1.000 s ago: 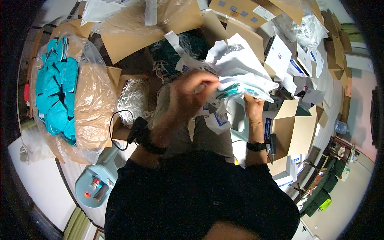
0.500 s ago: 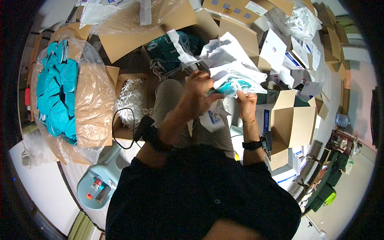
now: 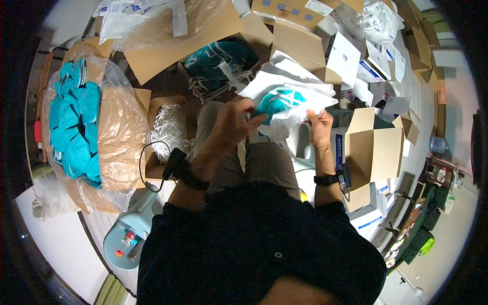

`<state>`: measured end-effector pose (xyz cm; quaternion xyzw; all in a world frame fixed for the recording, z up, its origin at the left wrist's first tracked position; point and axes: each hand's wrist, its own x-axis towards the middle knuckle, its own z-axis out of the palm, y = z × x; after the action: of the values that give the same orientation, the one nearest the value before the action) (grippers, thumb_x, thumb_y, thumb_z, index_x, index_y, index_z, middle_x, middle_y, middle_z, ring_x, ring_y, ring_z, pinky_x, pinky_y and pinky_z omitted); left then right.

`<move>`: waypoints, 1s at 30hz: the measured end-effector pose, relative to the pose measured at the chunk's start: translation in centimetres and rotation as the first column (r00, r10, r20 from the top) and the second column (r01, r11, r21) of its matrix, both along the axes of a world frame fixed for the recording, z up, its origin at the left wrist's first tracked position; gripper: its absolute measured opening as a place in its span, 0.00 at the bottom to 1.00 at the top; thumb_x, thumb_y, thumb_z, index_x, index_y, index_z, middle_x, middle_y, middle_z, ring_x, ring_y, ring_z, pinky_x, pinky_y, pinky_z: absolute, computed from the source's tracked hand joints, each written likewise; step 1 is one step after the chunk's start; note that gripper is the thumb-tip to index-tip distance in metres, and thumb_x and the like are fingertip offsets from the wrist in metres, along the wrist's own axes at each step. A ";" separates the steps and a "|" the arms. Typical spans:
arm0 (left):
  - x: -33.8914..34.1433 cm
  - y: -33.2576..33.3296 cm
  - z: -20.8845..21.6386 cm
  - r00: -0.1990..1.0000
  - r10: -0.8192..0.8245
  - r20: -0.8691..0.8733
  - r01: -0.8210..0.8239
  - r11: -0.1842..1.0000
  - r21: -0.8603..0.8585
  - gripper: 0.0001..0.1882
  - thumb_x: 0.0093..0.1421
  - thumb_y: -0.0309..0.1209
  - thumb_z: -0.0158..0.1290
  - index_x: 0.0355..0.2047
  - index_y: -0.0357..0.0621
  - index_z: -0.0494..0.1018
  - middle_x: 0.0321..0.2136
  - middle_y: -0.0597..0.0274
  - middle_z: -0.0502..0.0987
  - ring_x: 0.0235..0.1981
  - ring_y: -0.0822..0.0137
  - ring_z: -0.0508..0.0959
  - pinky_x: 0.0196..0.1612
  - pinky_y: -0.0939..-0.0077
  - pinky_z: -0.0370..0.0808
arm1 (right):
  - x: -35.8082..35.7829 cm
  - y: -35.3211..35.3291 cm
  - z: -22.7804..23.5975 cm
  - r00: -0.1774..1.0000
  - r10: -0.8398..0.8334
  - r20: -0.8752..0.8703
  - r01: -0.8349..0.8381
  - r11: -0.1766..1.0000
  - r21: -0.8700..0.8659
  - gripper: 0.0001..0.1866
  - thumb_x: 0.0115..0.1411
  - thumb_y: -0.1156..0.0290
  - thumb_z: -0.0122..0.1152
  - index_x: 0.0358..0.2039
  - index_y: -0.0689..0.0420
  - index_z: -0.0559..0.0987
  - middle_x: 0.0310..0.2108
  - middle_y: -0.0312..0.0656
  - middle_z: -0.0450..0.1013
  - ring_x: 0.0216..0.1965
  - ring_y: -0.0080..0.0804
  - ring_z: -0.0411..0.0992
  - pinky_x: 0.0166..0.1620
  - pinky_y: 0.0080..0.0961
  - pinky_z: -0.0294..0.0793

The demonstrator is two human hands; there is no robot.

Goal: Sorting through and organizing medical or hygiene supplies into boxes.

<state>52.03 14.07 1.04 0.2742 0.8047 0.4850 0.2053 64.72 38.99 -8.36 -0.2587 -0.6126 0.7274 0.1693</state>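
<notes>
Above my knees, a white plastic bag point(image 3: 260, 85) lies spread between my hands, with several white layers folded behind it. On it or in its opening shows a rounded teal fabric piece point(image 3: 274, 105) with white lines across it; which of the two, I cannot tell. My left hand point(image 3: 231, 122) closes on the bag's left edge, its thumb stretched against the teal piece. At the other side, my right hand point(image 3: 319, 129) pinches the bag's right edge between thumb and fingers. Clear film hangs down below the teal piece.
To the left, a plastic-lined carton point(image 3: 122, 122) holds folded teal pieces point(image 3: 73, 119). Beside my left knee stands a box of white shredded paper point(image 3: 169, 129). An open carton point(image 3: 384, 147) is at my right. A dark teal bundle point(image 3: 218, 66) lies ahead; a blue stool point(image 3: 122, 254) holds bottles.
The bag has come down and opened out flatter, so more of the teal piece shows. My left hand has moved slightly left and down; my right hand has shifted slightly right.
</notes>
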 end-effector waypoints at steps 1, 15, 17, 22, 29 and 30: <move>-0.2 -0.6 -0.2 0.999 -0.003 -0.054 0.001 1.000 -0.027 0.12 0.49 0.34 0.63 0.25 0.37 0.75 0.24 0.51 0.76 0.28 0.56 0.77 0.33 0.66 0.72 | 0.0 0.4 -0.5 0.999 -0.043 -0.008 0.043 0.999 0.015 0.04 0.59 0.76 0.58 0.33 0.62 0.78 0.29 0.36 0.76 0.26 0.22 0.72 0.27 0.22 0.75; -2.3 -4.6 -1.7 0.917 0.161 -0.365 -0.157 0.987 0.039 0.12 0.49 0.30 0.63 0.31 0.39 0.74 0.32 0.49 0.74 0.32 0.52 0.77 0.36 0.60 0.74 | 1.4 2.7 -3.2 0.958 -0.194 -0.211 -0.028 0.669 -0.743 0.16 0.57 0.80 0.52 0.47 0.61 0.71 0.40 0.42 0.74 0.34 0.30 0.72 0.35 0.24 0.72; -2.6 -4.5 -3.3 0.930 0.127 -0.344 -0.141 0.990 -0.016 0.12 0.49 0.30 0.63 0.30 0.38 0.74 0.32 0.49 0.73 0.32 0.52 0.76 0.35 0.61 0.74 | 0.7 1.2 -2.5 0.959 -0.175 -0.223 -0.080 0.589 -0.804 0.19 0.58 0.74 0.54 0.51 0.60 0.70 0.46 0.45 0.73 0.34 0.31 0.71 0.38 0.26 0.70; -2.0 -4.0 -2.4 0.962 -0.121 -0.246 0.079 0.982 -0.173 0.12 0.49 0.30 0.63 0.33 0.38 0.75 0.34 0.50 0.74 0.38 0.51 0.76 0.37 0.59 0.73 | -1.9 -2.2 -0.9 0.966 0.099 -0.238 -0.219 0.799 -0.560 0.20 0.60 0.63 0.57 0.50 0.59 0.72 0.46 0.42 0.73 0.41 0.29 0.74 0.42 0.27 0.75; -0.9 -2.5 -3.1 0.972 -0.060 -0.226 0.099 0.982 0.162 0.13 0.47 0.31 0.63 0.31 0.38 0.76 0.37 0.50 0.73 0.44 0.53 0.74 0.43 0.60 0.72 | -4.4 -2.7 0.2 0.993 0.113 -0.032 -0.116 0.903 -0.414 0.07 0.56 0.79 0.59 0.37 0.60 0.78 0.33 0.39 0.76 0.35 0.28 0.74 0.40 0.26 0.74; -0.9 -2.8 -3.6 0.969 -0.094 -0.230 0.122 0.986 0.111 0.13 0.47 0.33 0.64 0.30 0.39 0.76 0.36 0.50 0.74 0.42 0.53 0.74 0.41 0.61 0.72 | -4.4 -2.9 0.2 0.997 0.057 -0.044 -0.071 0.883 -0.464 0.07 0.56 0.79 0.58 0.37 0.60 0.77 0.33 0.39 0.76 0.35 0.29 0.74 0.41 0.27 0.74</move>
<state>51.12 11.25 -2.53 0.3828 0.7749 0.4880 0.1218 60.37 36.04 -8.18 -0.2608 -0.4262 0.8618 0.0872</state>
